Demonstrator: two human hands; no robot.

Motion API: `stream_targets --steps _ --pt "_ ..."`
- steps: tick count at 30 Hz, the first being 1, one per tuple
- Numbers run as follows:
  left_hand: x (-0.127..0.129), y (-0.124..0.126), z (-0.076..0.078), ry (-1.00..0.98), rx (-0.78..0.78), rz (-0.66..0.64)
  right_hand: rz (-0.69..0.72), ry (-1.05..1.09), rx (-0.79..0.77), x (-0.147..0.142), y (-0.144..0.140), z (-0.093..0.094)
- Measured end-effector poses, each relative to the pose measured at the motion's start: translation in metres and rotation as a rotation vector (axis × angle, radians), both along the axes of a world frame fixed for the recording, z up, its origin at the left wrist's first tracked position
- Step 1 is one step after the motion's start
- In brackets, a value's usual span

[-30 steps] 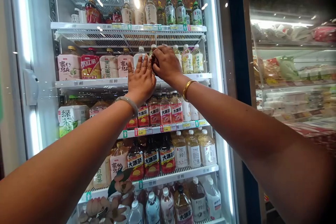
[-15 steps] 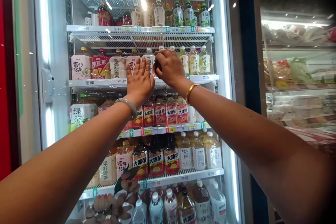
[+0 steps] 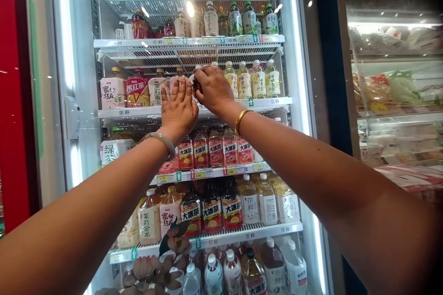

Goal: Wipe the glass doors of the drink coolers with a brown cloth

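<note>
My left hand (image 3: 180,108) lies spread against the glass door of the drinks fridge, fingers pointing up, a pale bangle at its wrist. Just right of it, close by its fingertips, my right hand (image 3: 213,88) is closed with its fingers curled. Something dark shows at the curled fingers, too small and hidden to name. A gold bangle (image 3: 239,122) circles that wrist. Behind the hands stands a shelf of bottled drinks, among them a red-labelled bottle (image 3: 137,88) on the left and pale-labelled bottles (image 3: 258,80) on the right.
More shelves of bottles continue above and below, with price strips (image 3: 207,173) along their edges. A bright light strip and the door frame run down the right side. Beyond it, another chiller (image 3: 398,115) holds packaged food. A flower decoration (image 3: 148,267) covers part of the lower glass.
Both hands have shifted left across the shelves, the right one more, so it now sits closer to the left hand. The view has turned slightly left.
</note>
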State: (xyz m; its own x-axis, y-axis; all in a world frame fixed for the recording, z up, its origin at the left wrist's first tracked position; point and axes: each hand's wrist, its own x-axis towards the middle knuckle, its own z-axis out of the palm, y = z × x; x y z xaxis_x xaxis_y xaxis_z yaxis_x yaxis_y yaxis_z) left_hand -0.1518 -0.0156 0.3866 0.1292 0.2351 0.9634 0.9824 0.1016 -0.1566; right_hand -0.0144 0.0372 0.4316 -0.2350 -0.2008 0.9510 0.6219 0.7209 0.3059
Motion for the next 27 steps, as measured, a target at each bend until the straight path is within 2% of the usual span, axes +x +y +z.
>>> stream_targets --steps 3,7,10,13,15,18,20,22,24,27 --pt "-0.005 -0.005 -0.002 0.010 -0.019 0.028 0.039 -0.153 0.117 -0.004 -0.001 -0.015" --pt "-0.013 -0.016 -0.006 0.040 -0.057 0.062 0.049 -0.310 0.280 0.014 0.013 -0.033" --pt "-0.016 -0.019 -0.005 0.032 -0.056 0.070 0.043 -0.186 0.238 0.013 0.016 -0.023" --pt "-0.020 -0.019 -0.003 -0.003 -0.043 0.078 0.053 -0.009 0.102 -0.007 0.007 -0.006" --pt "-0.025 -0.021 -0.003 -0.018 -0.039 0.087 0.070 -0.014 0.092 -0.022 -0.001 -0.002" --pt "-0.037 -0.026 -0.003 -0.023 -0.050 0.105 0.067 -0.240 0.218 -0.029 -0.006 -0.016" --pt "-0.044 -0.030 -0.004 -0.024 -0.063 0.117 0.047 -0.405 0.311 -0.020 -0.002 -0.031" --pt "-0.049 -0.032 -0.005 -0.018 -0.064 0.117 0.043 -0.463 0.364 -0.008 0.004 -0.040" --pt "-0.050 -0.030 -0.006 -0.013 -0.050 0.101 0.059 -0.377 0.341 -0.003 0.008 -0.036" --pt "-0.047 -0.027 -0.007 -0.024 -0.027 0.073 0.094 -0.157 0.198 -0.015 0.005 -0.013"
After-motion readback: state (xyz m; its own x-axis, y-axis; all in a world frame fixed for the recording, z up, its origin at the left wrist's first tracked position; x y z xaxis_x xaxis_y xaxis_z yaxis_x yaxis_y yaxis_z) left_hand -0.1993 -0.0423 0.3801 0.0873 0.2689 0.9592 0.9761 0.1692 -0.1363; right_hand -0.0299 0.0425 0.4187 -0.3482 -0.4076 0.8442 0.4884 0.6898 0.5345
